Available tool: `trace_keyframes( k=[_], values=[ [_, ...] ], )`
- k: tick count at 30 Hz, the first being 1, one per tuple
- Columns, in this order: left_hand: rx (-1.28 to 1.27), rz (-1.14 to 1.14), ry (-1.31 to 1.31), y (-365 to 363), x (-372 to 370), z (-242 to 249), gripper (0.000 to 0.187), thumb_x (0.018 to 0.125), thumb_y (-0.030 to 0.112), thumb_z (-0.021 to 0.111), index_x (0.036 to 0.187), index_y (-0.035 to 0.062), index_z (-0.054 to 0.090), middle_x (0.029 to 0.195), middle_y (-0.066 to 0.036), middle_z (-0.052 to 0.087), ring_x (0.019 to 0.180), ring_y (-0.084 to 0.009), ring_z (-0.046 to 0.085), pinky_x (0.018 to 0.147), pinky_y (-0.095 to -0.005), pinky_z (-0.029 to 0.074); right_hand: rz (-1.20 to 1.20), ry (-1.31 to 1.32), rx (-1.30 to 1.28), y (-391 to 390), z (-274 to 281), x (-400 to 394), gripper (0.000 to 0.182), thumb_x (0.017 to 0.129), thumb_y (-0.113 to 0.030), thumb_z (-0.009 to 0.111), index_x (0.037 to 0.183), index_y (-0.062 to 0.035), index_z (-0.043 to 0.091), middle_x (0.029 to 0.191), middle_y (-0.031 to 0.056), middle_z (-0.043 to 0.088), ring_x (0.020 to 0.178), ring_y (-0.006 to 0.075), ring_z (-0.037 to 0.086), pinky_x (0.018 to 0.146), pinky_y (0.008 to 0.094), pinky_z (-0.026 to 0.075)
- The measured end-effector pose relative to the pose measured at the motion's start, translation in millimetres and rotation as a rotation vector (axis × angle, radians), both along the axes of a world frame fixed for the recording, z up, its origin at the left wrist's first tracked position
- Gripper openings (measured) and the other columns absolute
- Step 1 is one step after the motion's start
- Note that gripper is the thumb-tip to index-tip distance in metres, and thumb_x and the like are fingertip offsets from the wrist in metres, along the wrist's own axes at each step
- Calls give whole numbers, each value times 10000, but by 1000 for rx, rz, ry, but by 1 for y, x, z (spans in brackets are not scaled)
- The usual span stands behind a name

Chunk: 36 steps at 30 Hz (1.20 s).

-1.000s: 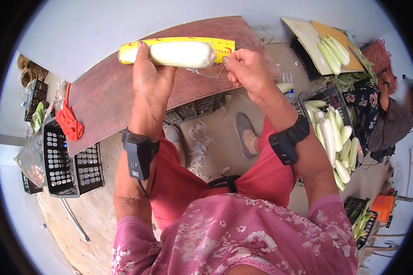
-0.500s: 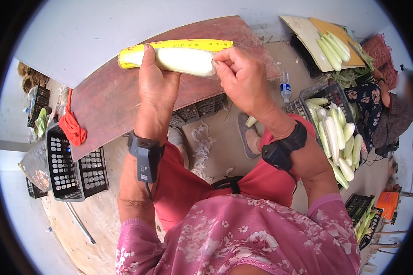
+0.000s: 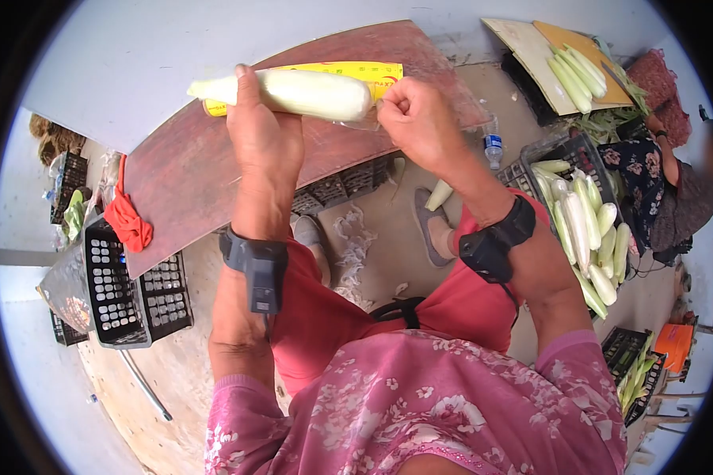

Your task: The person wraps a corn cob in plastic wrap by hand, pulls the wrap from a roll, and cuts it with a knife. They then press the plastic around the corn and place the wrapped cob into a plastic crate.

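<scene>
My left hand [image 3: 265, 142] is closed around a long, smooth, pale green vegetable [image 3: 317, 93], thumb on top. The vegetable tapers to a narrow tip on the left and has a blunt, rounded right end. Behind and partly under it lies a yellow printed roll of cling film [image 3: 384, 73] on the reddish table [image 3: 182, 174]. Just right of the blunt end, my right hand [image 3: 424, 123] is closed in a pinch. Clear film [image 3: 363, 122] shows below that end, running toward the pinching fingers, whose tips are mostly hidden.
At right, a black crate [image 3: 523, 178] holds several similar vegetables [image 3: 578, 222]; more lie on boards [image 3: 515, 59] behind. A water bottle [image 3: 493, 150] stands nearby. A person [image 3: 681, 190] sits at far right. Black crates [image 3: 115, 277] and a red cloth [image 3: 127, 222] are at left.
The vegetable has shifted slightly left and up off the roll, its tapered tip now showing past my left thumb. My right hand has moved a little right, away from its end.
</scene>
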State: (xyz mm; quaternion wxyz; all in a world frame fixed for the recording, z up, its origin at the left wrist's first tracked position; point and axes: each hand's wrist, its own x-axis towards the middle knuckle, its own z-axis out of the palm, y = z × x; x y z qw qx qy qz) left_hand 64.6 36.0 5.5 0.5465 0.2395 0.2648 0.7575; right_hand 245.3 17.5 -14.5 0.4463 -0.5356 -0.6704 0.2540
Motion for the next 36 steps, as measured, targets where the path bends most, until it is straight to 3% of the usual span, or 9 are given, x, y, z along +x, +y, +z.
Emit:
trace_keyframes(
  k=[4,7,12,21,22,25,26,29,36],
  values=[
    [-136,-98,-223,8,-21,-2,367,1027,291,411,1271,20,370,1223,-150,484,1156,-291,506,1030,-521,429,102,-194,-187,1,1,12,180,805,-144,638,863,25,618,761,159,660,701,242,659,656,347,517],
    [-209,-118,-324,4,-15,3,453,1032,318,377,1344,-9,344,1354,-192,429,1285,-337,421,1105,-563,316,228,234,-68,-5,4,2,407,796,-189,717,1101,26,552,967,172,656,839,236,657,740,351,526],
    [-247,-227,-387,-4,1,5,489,1028,339,383,1375,-3,348,1402,-188,422,1336,-352,376,1138,-575,251,284,220,70,-8,2,-15,640,773,-148,803,1283,-14,441,1122,82,588,971,129,604,825,267,517],
    [-360,-723,101,-17,-1,-20,739,971,630,243,1256,-17,457,1081,-204,627,938,-283,654,798,-411,560,270,185,175,-11,26,10,520,774,-105,786,1205,10,518,1037,63,624,938,103,595,825,260,513],
    [-491,-789,228,-22,1,-22,819,918,712,297,1134,-38,546,881,-168,668,712,-224,668,614,-317,558,280,183,154,-10,30,17,507,776,-98,779,1198,15,522,1041,64,623,941,100,593,824,259,511],
    [-467,-937,844,-31,-14,-13,822,895,739,331,989,-27,613,831,-147,666,656,-196,652,550,-276,521,299,186,82,-14,41,30,493,774,-89,765,1189,29,525,1046,65,622,946,100,593,823,260,510],
    [-397,-845,992,-32,-20,-3,656,884,640,533,888,-9,632,780,-115,660,693,-157,647,565,-249,493,308,175,87,-15,40,33,498,774,-92,764,1193,30,524,1046,63,622,947,100,593,822,260,509],
    [135,-410,1102,-29,-24,-12,449,828,422,735,937,4,613,865,-122,665,766,-124,632,641,-231,492,371,156,43,-17,37,38,511,777,-97,761,1208,33,519,1048,59,620,953,103,594,823,261,510],
    [366,-330,1207,-46,15,-3,997,580,337,918,1365,-10,411,1214,-138,584,1140,-244,556,980,-376,447,513,284,-5,-24,21,21,530,766,-262,782,1166,21,581,939,68,659,817,119,620,748,273,517]
  ],
)
